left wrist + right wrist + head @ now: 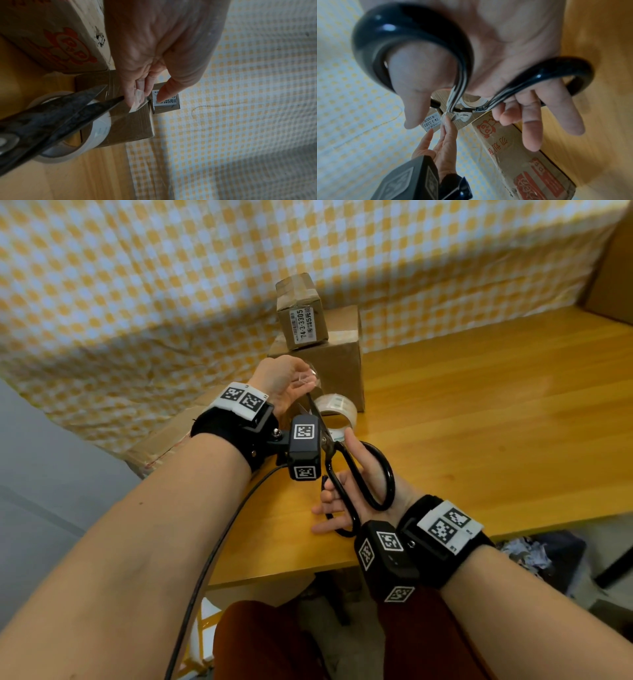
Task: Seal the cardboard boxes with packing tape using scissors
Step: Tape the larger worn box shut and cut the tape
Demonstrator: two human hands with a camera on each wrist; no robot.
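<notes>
The scissors (346, 470) have their pivot and the root of the blades hidden behind the left wrist's camera block in the head view, and their handles blur in the right wrist view. The clear tape strip (137, 100) pinched by the left hand (284, 381) is nearly invisible beyond the fingertips. The tape roll (334, 412) past the blades is partly covered.

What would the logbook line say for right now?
left hand: pinches clear tape strip | right hand: holds black scissors, blades open at strip | tape roll: on wooden table beside stacked cardboard boxes
</notes>
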